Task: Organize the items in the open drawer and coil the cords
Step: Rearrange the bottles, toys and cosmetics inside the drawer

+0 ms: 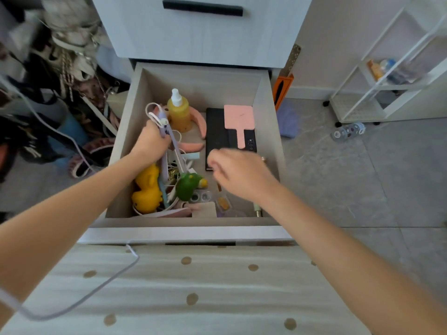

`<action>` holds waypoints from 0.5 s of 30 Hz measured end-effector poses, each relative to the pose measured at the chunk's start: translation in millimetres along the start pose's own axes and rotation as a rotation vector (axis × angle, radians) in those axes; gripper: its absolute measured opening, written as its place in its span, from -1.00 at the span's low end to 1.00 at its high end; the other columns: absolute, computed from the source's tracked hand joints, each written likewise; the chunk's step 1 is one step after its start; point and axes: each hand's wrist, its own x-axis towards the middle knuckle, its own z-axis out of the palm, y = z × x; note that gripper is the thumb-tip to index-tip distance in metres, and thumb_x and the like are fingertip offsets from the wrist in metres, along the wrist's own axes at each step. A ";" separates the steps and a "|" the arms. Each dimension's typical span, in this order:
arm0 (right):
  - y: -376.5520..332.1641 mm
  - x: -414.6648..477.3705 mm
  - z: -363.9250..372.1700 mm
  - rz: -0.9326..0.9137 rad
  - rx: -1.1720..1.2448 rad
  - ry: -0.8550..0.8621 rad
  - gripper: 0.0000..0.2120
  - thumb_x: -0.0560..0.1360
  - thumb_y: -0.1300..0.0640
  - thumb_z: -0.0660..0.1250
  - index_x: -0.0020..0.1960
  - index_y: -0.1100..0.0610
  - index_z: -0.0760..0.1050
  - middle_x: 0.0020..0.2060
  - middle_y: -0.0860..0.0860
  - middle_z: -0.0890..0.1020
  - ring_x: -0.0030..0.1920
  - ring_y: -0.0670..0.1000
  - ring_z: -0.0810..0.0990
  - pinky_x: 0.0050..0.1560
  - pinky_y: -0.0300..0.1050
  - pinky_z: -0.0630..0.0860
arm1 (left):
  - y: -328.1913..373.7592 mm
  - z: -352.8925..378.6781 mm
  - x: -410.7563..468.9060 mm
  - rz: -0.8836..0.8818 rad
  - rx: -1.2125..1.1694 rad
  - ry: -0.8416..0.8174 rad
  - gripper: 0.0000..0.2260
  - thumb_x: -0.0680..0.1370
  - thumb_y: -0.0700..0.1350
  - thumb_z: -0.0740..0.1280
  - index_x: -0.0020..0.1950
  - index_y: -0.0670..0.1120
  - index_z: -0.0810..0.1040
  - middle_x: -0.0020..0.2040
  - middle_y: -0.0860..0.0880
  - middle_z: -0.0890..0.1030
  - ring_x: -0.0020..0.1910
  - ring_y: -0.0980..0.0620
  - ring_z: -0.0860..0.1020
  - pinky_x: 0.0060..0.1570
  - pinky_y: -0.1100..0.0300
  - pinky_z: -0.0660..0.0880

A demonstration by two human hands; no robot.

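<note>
The open drawer (266, 112) holds a jumble of things. My left hand (151, 141) grips a lilac stick-shaped gadget (170, 136) with a white cord (152, 110) looped at its top, lifted over the drawer's left side. My right hand (238, 174) hovers blurred over the middle, fingers loosely curled, holding nothing that I can see. Under it lies a black flat case (217, 131) with a pink hand mirror (239, 122) on top. A yellow spray bottle (179, 112) stands at the back. A yellow toy (147, 189) and a green toy (189, 186) lie near the front among tangled cords.
A closed drawer with a black handle (202, 7) is above. A white cable (79, 301) trails across the spotted fabric (193, 286) in the foreground. Bags and clutter (48, 93) pile up on the left; a white wheeled shelf (387, 88) stands on the right floor.
</note>
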 end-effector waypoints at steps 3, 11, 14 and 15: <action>-28.6 13.5 9.8 0.180 0.173 -0.560 -0.54 0.57 -0.24 0.07 0.17 0.13 0.39 -0.21 -0.01 0.56 -0.24 -0.03 0.54 -0.27 -0.11 0.39 | -7.4 8.8 6.3 -0.066 0.059 0.037 -0.53 0.52 -0.19 0.28 0.36 -0.27 0.19 0.21 -0.30 0.45 0.16 -0.27 0.48 0.07 -0.09 0.48; -39.7 18.9 32.4 0.056 0.166 -0.705 -0.63 0.56 -0.02 0.23 0.32 0.08 0.33 0.17 0.09 0.52 -0.02 0.08 0.50 -0.14 -0.09 0.40 | -11.0 22.1 -12.9 0.289 0.467 0.209 -0.14 0.46 -0.20 0.40 0.51 -0.29 -0.17 0.47 -0.28 0.11 0.40 -0.25 0.21 0.27 -0.01 0.36; -38.0 15.6 37.3 0.102 0.201 -0.636 -0.77 0.56 0.04 0.23 0.20 0.05 0.45 0.04 0.04 0.54 -0.06 0.05 0.50 -0.17 -0.12 0.39 | -11.0 20.8 -11.1 0.390 0.580 0.151 -0.21 0.49 -0.24 0.32 0.52 -0.25 -0.15 0.51 -0.23 0.06 0.46 -0.21 0.13 0.28 -0.02 0.33; -38.2 14.5 38.7 0.114 0.192 -0.611 -0.78 0.56 0.04 0.24 0.18 0.05 0.47 -0.02 0.03 0.52 -0.09 0.04 0.48 -0.17 -0.12 0.40 | -11.6 20.2 -10.3 0.393 0.600 0.116 -0.21 0.50 -0.23 0.31 0.52 -0.23 -0.17 0.53 -0.20 0.03 0.48 -0.19 0.11 0.25 -0.03 0.36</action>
